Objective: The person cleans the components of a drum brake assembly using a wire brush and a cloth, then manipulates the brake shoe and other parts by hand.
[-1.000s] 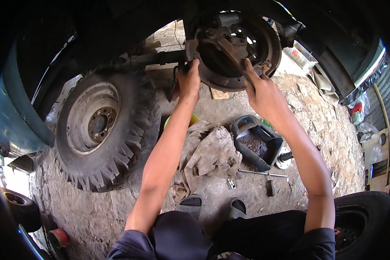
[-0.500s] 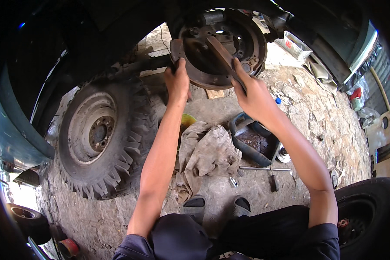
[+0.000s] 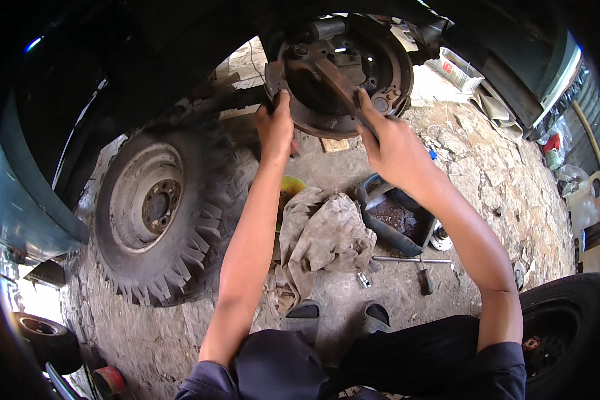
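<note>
A rusty brake backing plate (image 3: pixel 340 123) with a cylinder at its top hangs under the vehicle. My left hand (image 3: pixel 274 127) is closed on a curved brake shoe (image 3: pixel 275 72) at the plate's left edge. My right hand (image 3: pixel 391 146) is closed round the lower end of a second rusty brake shoe (image 3: pixel 330 77), which slants across the plate's middle. Below my hands are a crumpled grey cloth (image 3: pixel 327 243), a dark cut-open container (image 3: pixel 398 237) with grimy contents, and a yellow bowl (image 3: pixel 291 187) partly hidden.
A large treaded wheel (image 3: pixel 117 243) stands at left, another (image 3: pixel 547 313) at lower right. A metal bar (image 3: pixel 413 260) and small tools lie on the rough floor (image 3: pixel 140 333). The dark vehicle body (image 3: pixel 147 47) arches overhead. A white basket (image 3: pixel 457 77) is beyond the plate.
Since a second ago the plate and both hands appear further left in the picture, along with a slight shift of the whole view. Both hands keep their grip on the shoes.
</note>
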### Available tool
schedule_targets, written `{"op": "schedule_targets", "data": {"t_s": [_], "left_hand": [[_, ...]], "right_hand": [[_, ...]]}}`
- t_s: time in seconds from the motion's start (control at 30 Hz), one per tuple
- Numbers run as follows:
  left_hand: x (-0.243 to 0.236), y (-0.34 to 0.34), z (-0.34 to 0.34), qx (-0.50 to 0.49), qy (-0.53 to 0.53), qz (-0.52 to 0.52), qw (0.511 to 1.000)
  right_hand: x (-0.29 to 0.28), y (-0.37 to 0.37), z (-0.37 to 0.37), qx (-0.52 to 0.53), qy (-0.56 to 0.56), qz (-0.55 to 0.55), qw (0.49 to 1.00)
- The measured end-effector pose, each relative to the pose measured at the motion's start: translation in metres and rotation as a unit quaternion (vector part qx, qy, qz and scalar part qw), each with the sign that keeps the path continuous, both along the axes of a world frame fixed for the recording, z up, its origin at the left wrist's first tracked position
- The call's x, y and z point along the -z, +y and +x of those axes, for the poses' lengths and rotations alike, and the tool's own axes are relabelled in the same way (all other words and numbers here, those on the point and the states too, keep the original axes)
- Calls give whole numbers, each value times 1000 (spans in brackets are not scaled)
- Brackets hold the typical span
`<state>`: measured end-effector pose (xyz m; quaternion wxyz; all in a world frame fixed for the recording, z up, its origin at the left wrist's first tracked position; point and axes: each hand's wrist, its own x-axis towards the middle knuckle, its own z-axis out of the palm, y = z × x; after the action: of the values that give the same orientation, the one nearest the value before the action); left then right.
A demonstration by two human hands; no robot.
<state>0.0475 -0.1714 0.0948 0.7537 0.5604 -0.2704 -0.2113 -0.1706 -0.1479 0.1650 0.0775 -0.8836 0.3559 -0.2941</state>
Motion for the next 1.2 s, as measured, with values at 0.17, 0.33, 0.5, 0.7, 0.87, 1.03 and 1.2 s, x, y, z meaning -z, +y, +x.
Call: {"op": "schedule_targets", "data": {"t_s": [0.17,0.33,0.5,0.7,0.87,1.03,1.2], "left_hand": [[4,-3,-3,7,12,-27,1000],[5,2,14,-29,-6,-22,999],[-15,13,-10,31,33,19,999],[-9,5,-13,19,30,-12,999],[-15,12,-4,1,42,5,999],[-9,3,-16,36,68,-40,996],[-2,-2,-1,16,58,-44,997]], "right_hand": [[6,-45,30,-32,-64,-53,996],[-2,-4,5,-6,11,35,999],[-11,-5,-20,-6,35,37,999],[-2,-31,3,-32,-15,-5,999],[-20,4,-23,-10,35,116,993],[1,-18,6,-16,-43,69,997],[-3,-2,18,11,-22,96,995]]}}
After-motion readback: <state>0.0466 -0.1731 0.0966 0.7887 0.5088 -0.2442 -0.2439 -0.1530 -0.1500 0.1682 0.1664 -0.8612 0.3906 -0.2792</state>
